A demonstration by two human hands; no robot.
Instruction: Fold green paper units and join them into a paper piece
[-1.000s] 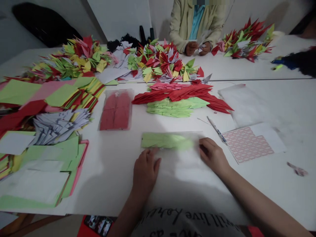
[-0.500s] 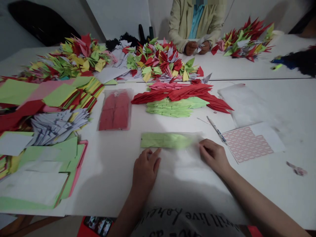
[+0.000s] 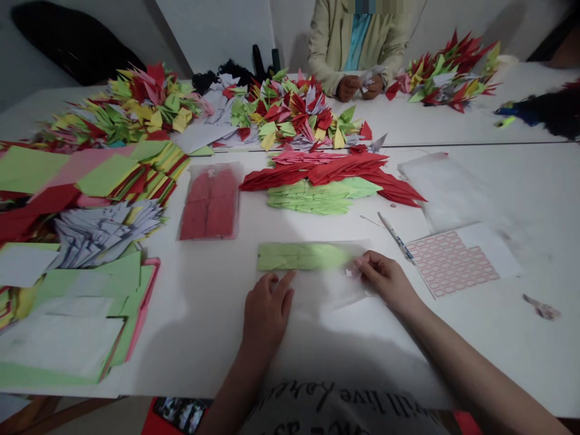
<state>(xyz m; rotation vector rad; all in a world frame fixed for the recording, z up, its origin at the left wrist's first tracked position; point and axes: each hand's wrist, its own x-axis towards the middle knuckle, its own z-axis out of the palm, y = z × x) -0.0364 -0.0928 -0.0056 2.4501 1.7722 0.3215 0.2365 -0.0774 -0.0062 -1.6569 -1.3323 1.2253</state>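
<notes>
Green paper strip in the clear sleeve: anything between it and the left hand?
Nothing visible. The left hand sits just below the green paper strip, with only the clear plastic sleeve around the strip. The right hand pinches the sleeve's right end.

Left hand [image 3: 266, 315], right hand [image 3: 386, 279] — one each; red-paper bag [image 3: 209, 202], green-paper bag [image 3: 308, 257], label sheet [image 3: 453, 263], pen [image 3: 395, 237] — one each.

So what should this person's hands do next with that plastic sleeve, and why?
Probably the left hand should move up onto the green folded paper to steady it. The right hand is at the loose right end of the clear plastic sleeve, while the left hand rests just below the paper, holding nothing.
</notes>
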